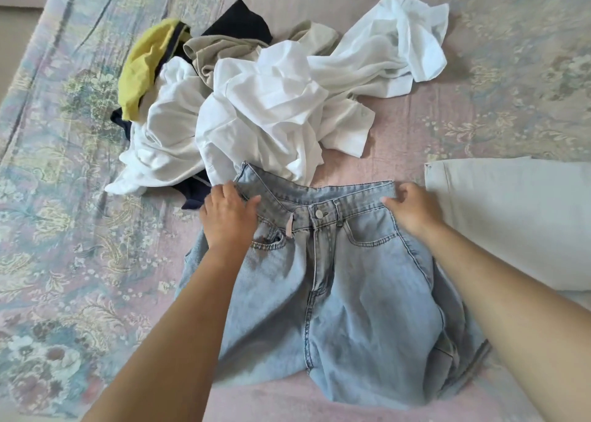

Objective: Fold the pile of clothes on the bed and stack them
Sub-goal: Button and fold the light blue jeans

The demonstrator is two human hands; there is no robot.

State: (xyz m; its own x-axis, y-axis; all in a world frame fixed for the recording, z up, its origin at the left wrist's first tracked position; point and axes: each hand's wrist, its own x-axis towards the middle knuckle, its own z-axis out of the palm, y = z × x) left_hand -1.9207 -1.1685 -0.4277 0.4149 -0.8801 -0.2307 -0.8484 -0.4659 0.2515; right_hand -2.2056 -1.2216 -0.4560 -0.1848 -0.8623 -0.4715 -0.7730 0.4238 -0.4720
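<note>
Light blue jeans [335, 293] lie front side up on the bed, waistband away from me, button fastened. My left hand [228, 217] grips the left end of the waistband, which is folded up there. My right hand [412, 209] holds the right end of the waistband, thumb on top. Just beyond the jeans sits the pile of clothes [256, 101]: white shirts, a beige garment [220, 50], a yellow one [144, 66] and dark navy pieces [240, 20]. A folded cream garment [518, 220] lies flat to the right of the jeans.
The bed is covered by a pink and pale green floral bedspread [70, 229]. Its left edge runs along the upper left, with floor beyond. A white shirt [399, 44] trails from the pile toward the upper right.
</note>
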